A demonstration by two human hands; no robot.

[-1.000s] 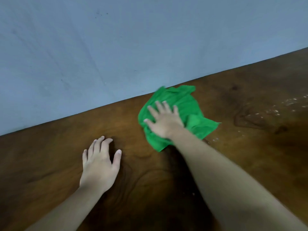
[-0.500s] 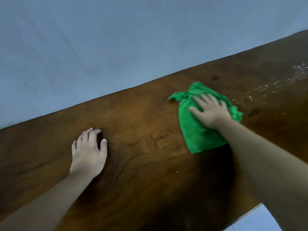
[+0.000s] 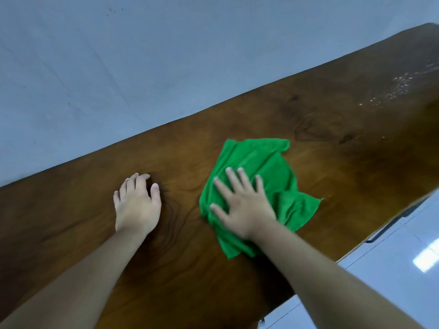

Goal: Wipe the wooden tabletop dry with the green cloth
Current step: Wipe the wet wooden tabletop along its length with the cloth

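text: none readable | labels: none | numbers: none

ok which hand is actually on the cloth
The right hand: it lies flat, fingers spread, on the green cloth. The left hand rests on the bare wooden tabletop beside it, apart from the cloth.

A single wide-angle view, worn on the head, looks forward and steeply down, close over the table (image 3: 332, 162). The picture is rolled, so the table's far edge climbs from 9 o'clock to 2 o'clock, with the wall (image 3: 166, 67) filling the top. Both forearms enter from 6 o'clock. Floor (image 3: 403, 257) shows at 4 o'clock, past the near edge.
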